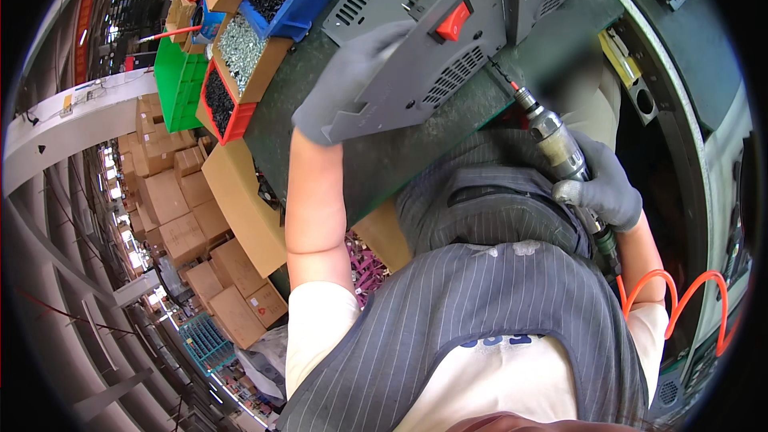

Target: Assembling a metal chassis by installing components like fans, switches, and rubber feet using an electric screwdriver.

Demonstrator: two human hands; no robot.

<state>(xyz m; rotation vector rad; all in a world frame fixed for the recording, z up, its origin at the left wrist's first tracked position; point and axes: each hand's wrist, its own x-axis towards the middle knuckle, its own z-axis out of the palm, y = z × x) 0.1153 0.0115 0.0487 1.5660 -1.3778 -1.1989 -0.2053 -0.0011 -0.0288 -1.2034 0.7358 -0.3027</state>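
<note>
My left hand (348, 72), in a grey glove, grips the left side of a grey sheet-metal panel (416, 72); part of the hand is hidden behind it. Vent slots and a red rocker switch (454, 22) show on the panel, which stands tilted over the bench. Behind it are further grey slotted metal parts (364, 0). My right hand (606, 186), also gloved, is closed around an air screwdriver (558, 144). The tool's thin bit (500, 72) points up and left to the panel's right edge; whether it touches, I cannot tell. An orange coiled hose (676, 300) runs from its rear.
On the dark green workbench (280, 104), a blue bin (308, 16) of black screws stands at the far left. Beside it are a cardboard box (272, 56) with silver screws, a red bin (244, 116) and a green crate (180, 84). Stacked cartons (172, 200) lie beyond.
</note>
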